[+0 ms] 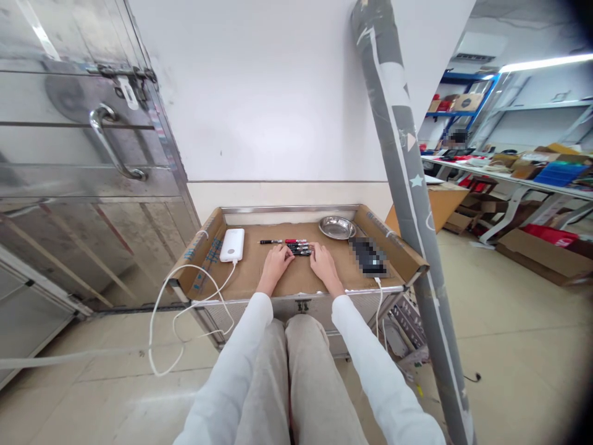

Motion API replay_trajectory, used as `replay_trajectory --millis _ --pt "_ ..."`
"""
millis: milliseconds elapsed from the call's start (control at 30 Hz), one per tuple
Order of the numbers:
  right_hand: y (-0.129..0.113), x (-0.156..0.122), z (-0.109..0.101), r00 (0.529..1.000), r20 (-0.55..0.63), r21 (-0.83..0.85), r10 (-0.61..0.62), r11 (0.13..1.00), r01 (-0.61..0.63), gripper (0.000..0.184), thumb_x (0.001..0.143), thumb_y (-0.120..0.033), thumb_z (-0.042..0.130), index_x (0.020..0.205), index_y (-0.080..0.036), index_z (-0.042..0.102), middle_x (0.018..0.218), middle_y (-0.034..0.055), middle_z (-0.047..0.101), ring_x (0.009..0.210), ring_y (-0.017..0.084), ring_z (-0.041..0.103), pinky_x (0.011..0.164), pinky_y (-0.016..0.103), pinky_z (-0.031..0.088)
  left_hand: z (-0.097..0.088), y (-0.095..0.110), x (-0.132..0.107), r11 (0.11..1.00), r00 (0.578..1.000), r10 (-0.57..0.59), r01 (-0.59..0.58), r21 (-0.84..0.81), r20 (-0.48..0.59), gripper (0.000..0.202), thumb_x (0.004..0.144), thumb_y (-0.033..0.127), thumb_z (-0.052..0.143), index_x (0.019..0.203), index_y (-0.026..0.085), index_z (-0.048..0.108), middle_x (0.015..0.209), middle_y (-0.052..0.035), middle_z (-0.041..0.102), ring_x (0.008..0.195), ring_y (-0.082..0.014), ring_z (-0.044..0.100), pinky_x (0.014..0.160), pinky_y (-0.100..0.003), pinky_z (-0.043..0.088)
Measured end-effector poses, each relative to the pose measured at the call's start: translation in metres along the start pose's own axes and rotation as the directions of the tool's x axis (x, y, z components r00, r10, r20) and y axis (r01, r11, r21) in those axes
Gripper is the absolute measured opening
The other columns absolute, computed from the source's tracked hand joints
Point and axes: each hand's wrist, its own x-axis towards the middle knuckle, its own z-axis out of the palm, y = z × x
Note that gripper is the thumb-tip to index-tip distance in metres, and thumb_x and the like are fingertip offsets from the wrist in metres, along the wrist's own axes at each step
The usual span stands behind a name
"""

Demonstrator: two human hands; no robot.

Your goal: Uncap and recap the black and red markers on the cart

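Observation:
Several black pens lie side by side on the cardboard-covered cart top, between my hands. My left hand is closed, with its fingertips and thumb at the left ends of these pens. At their right ends is my right hand, its fingers bent together against them. A red pen lies just beyond the black ones. Another black pen rests farther left, above my left fingers. My fingers partly hide the pen ends.
A white power bank with a looping white cable stands left. On the right are a shiny metal bowl and a black phone-like device, cabled too. A long grey roll leans beside the cart. Another person sits far right.

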Motion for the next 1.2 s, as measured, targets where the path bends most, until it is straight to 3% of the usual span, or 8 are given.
replay_trajectory --millis 100,233,433,633,833,933,1033,1200 --pt "0.001 -0.001 -0.001 0.998 -0.071 0.032 0.0 0.999 0.003 0.029 0.085 -0.005 0.037 0.105 -0.014 0.055 0.102 0.0102 0.062 0.098 0.021 0.053 0.088 0.03 0.038 -0.003 0.003 0.0 0.997 0.995 -0.035 0.042 0.072 -0.09 0.013 0.09 0.027 0.05 0.09 0.018 0.06 0.093 -0.0076 0.062 0.093 -0.0222 0.058 0.084 -0.035 0.044" --pt "0.001 -0.003 -0.002 0.998 -0.053 0.048 -0.035 0.998 0.038 0.025 0.083 -0.004 0.039 0.085 -0.018 0.059 0.09 0.0069 0.06 0.089 0.019 0.052 0.084 0.029 0.038 0.0 0.0 0.0 0.949 0.946 -0.233 0.271 0.162 -0.224 0.027 0.091 0.02 0.04 0.109 0.011 0.058 0.111 -0.017 0.061 0.108 -0.0292 0.055 0.09 -0.041 0.043" --pt "0.001 -0.003 0.0 0.998 0.02 0.056 -0.052 0.997 0.051 0.025 0.082 -0.004 0.042 0.08 -0.019 0.062 0.09 0.0062 0.06 0.088 0.019 0.053 0.083 0.029 0.037 0.013 -0.01 0.002 0.904 0.921 -0.32 0.367 0.22 -0.221 0.048 0.089 0.019 0.038 0.135 0.008 0.041 0.145 -0.0197 0.039 0.135 -0.0331 0.033 0.108 -0.052 0.027" --pt "0.0 -0.002 -0.001 0.998 -0.001 0.091 -0.068 0.993 0.068 0.027 0.083 -0.004 0.039 0.086 -0.018 0.062 0.091 0.007 0.061 0.091 0.02 0.055 0.087 0.032 0.04 0.007 -0.008 0.001 0.88 0.919 -0.308 0.374 0.294 -0.247 0.034 0.09 0.02 0.036 0.116 0.011 0.057 0.123 -0.02 0.057 0.121 -0.034 0.046 0.1 -0.051 0.035" --pt "-0.003 -0.001 -0.002 0.991 -0.117 0.208 -0.065 0.974 0.089 0.04 0.085 -0.009 0.036 0.121 -0.016 0.051 0.113 0.0117 0.057 0.105 0.022 0.054 0.094 0.037 0.043 0.002 -0.004 -0.004 0.826 0.876 -0.374 0.465 0.32 -0.306 0.03 0.09 0.012 0.029 0.098 0.008 0.057 0.099 -0.0209 0.059 0.097 -0.0321 0.056 0.083 -0.048 0.043" --pt "-0.006 0.0 -0.004 0.985 -0.135 0.249 -0.109 0.958 0.14 0.051 0.085 -0.011 0.04 0.136 -0.019 0.039 0.125 0.0118 0.052 0.117 0.022 0.049 0.101 0.039 0.04 0.002 -0.001 -0.006 0.918 0.922 -0.281 0.339 0.207 -0.267 0.027 0.094 0.02 0.031 0.099 0.01 0.056 0.098 -0.0185 0.058 0.092 -0.0294 0.057 0.081 -0.045 0.045" --pt "-0.009 0.0 -0.007 0.977 -0.122 0.291 -0.178 0.934 0.206 0.055 0.085 -0.014 0.045 0.139 -0.023 0.036 0.131 0.0098 0.048 0.122 0.021 0.046 0.105 0.038 0.038 -0.001 0.005 -0.008 1.0 0.986 0.015 -0.017 -0.014 -0.166 0.024 0.096 0.026 0.034 0.106 0.015 0.053 0.102 -0.0126 0.057 0.092 -0.0227 0.058 0.084 -0.038 0.048" --pt "-0.01 -0.001 -0.006 0.965 -0.09 0.39 -0.247 0.883 0.262 0.035 0.089 -0.016 0.044 0.121 -0.025 0.054 0.118 0.0072 0.056 0.114 0.019 0.053 0.101 0.036 0.041 -0.003 0.009 -0.007 0.925 0.966 0.204 -0.243 -0.292 -0.159 0.018 0.095 0.026 0.041 0.11 0.021 0.051 0.107 -0.0061 0.056 0.102 -0.0167 0.058 0.093 -0.034 0.047"
